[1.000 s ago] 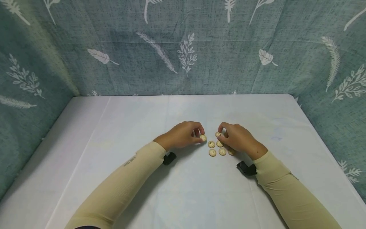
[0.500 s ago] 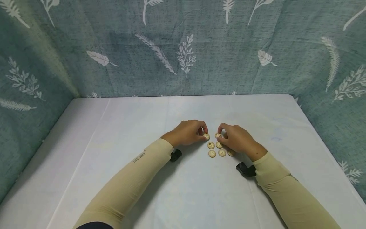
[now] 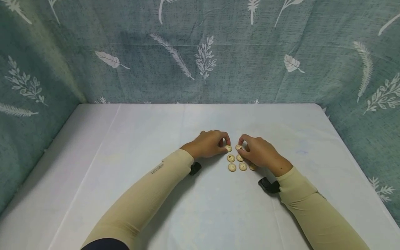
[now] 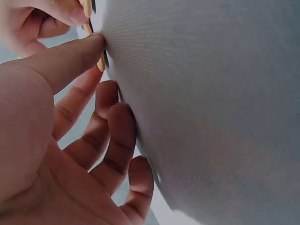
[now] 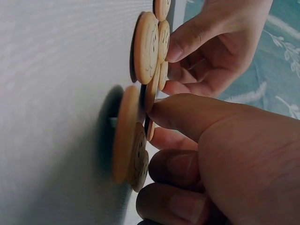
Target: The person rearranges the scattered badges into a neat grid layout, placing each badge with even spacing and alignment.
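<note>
Between thumb and index finger, my left hand [image 3: 208, 144] pinches a small round wooden disc [image 3: 228, 148] by its edges, at the back left of a tight group. My right hand [image 3: 261, 151] holds another wooden disc [image 3: 239, 147] beside it, thumb on the near edge and index finger on the far edge. A narrow gap separates these two. Nearer the front lie more discs in rows, among them a front-left disc [image 3: 232, 167] and one partly under the right hand [image 3: 252, 167]. Simple drawn faces show on the discs, such as the large one [image 5: 146, 48] in the right wrist view.
A white cloth covers the table [image 3: 150, 125]. Green leaf-patterned fabric [image 3: 234, 69] hangs behind and at both sides. Black wrist devices stick out below the left sleeve [image 3: 153, 187] and the right sleeve [image 3: 312, 205].
The left hand has slid to the right with its disc, close to the disc under the right hand's fingers. The right hand has stayed in place.
</note>
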### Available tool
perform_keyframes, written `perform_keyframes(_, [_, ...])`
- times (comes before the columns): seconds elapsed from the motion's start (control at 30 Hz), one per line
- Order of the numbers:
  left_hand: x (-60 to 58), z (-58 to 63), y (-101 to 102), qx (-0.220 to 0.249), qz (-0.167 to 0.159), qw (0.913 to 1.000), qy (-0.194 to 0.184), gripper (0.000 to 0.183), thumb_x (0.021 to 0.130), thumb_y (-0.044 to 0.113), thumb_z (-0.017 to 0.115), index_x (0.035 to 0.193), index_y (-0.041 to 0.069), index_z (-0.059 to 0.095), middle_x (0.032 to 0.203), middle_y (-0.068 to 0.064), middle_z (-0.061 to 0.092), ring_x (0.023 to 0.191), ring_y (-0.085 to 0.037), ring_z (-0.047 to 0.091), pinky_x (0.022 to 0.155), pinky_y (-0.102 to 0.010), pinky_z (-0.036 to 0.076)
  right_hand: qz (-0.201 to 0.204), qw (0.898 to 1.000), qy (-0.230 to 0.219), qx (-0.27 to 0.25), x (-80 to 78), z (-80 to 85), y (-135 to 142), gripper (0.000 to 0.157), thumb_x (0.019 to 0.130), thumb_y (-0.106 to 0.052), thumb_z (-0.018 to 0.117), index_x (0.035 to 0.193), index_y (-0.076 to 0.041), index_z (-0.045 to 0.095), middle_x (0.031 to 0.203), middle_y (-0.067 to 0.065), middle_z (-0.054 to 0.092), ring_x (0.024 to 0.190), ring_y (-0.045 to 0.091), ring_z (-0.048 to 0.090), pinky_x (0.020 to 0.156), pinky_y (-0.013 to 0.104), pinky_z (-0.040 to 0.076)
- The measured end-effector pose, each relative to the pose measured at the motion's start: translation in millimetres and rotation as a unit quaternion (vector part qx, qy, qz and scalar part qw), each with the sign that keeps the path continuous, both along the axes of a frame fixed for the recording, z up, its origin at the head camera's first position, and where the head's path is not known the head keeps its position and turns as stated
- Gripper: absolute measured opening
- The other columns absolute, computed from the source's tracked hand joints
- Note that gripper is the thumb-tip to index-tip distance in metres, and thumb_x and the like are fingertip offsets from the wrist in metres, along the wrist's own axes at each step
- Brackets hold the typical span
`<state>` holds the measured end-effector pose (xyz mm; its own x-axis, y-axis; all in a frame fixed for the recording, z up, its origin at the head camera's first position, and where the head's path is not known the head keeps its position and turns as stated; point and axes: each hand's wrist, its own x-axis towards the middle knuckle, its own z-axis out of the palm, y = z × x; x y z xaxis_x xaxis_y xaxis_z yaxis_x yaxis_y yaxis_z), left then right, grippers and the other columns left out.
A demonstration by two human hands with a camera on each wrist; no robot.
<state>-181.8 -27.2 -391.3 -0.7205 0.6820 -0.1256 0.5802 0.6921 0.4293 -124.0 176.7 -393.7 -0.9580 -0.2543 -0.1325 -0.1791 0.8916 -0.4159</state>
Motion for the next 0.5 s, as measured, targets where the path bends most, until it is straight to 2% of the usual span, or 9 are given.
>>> perform_keyframes(0.33, [-0.8, -2.7, 5, -0.002, 0.005, 1.0, 0.0, 0.025, 0.093, 0.036, 0.072, 0.115, 0.027, 0.065, 0.096, 0.007, 0.065, 0.089, -0.012, 0.059, 0.095, -0.051, 0.037, -0.001, 1.0, 0.001, 0.002, 1.0, -7.1, 8, 0.025, 0.099, -0.025, 0.061, 0.118, -0.008, 0.057, 0.07, 0.002, 0.062, 0.055, 0.014, 0.05, 0.054, 0.029, 0.039])
perform_keyframes(0.5, [0.2, 1.2, -4, 0.025, 0.023, 0.9993, 0.015, 0.032, 0.093, 0.037, 0.071, 0.122, 0.027, 0.063, 0.097, 0.007, 0.067, 0.087, -0.012, 0.061, 0.095, -0.051, 0.036, -0.001, 1.0, 0.012, -0.01, 2.2, -6.5, 14, 0.027, 0.1, -0.028, 0.061, 0.12, -0.01, 0.057, 0.067, 0.001, 0.058, 0.052, 0.013, 0.048, 0.052, 0.029, 0.039])
